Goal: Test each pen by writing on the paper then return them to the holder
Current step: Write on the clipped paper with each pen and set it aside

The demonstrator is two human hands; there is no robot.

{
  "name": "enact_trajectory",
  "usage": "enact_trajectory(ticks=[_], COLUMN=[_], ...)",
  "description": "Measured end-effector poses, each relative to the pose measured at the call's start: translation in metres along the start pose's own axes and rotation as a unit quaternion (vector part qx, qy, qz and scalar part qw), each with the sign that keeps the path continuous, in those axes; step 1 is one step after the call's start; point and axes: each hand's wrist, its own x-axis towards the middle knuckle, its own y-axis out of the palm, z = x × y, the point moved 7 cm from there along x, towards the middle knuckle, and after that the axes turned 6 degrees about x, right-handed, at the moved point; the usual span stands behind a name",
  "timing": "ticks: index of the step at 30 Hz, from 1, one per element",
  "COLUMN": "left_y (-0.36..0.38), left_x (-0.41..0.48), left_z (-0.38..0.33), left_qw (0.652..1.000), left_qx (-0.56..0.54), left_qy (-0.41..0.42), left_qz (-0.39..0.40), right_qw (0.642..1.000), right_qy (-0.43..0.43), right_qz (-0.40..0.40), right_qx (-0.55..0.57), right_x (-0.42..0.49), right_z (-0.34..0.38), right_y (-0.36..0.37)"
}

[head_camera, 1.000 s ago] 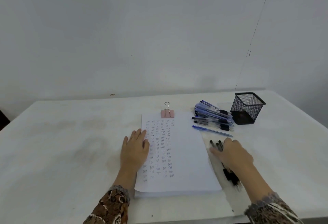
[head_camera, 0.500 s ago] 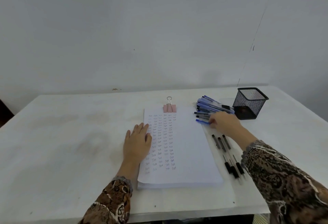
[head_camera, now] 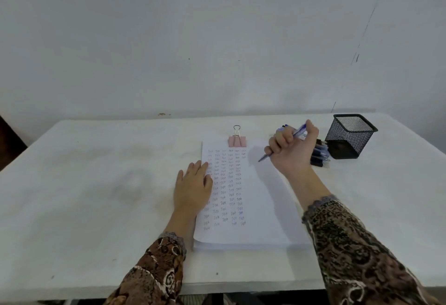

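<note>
A stack of white paper (head_camera: 263,198) lies on the table, its left half filled with columns of small handwritten marks. My left hand (head_camera: 193,188) rests flat on the paper's left edge. My right hand (head_camera: 293,151) is raised over the paper's upper right and grips a blue pen (head_camera: 299,132), tip pointing down-left at the sheet. Behind that hand lies a pile of blue pens (head_camera: 319,157), partly hidden. The black mesh holder (head_camera: 348,136) stands to the right of the pile.
A pink binder clip (head_camera: 237,140) clamps the top of the paper. The white table (head_camera: 96,184) runs back to a plain wall. My right sleeve (head_camera: 357,251) covers the table to the right of the paper.
My right hand went from the black pens beside the paper up to the blue pile, picked one blue pen, and lifted it over the paper. The left hand stayed put.
</note>
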Motion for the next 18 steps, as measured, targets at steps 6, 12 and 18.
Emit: enact_trajectory(ticks=[6,12,18], left_y=[-0.001,0.001,0.001], left_x=[0.000,0.000,0.001], left_z=[0.000,0.001,0.001], left_qw=[1.000,1.000,1.000], left_qx=[-0.002,-0.002,-0.003], left_qy=[0.003,0.002,0.006], left_qz=[-0.003,-0.008,-0.025], right_qw=[0.989,0.995,0.991], right_qy=[-0.026,0.006,-0.032], right_qz=[-0.058,-0.085,-0.064], right_qx=[0.133,-0.046,-0.110], right_x=[0.015,0.039,0.044], right_z=[-0.024,-0.044,-0.052], right_y=[-0.023,-0.035,-0.039])
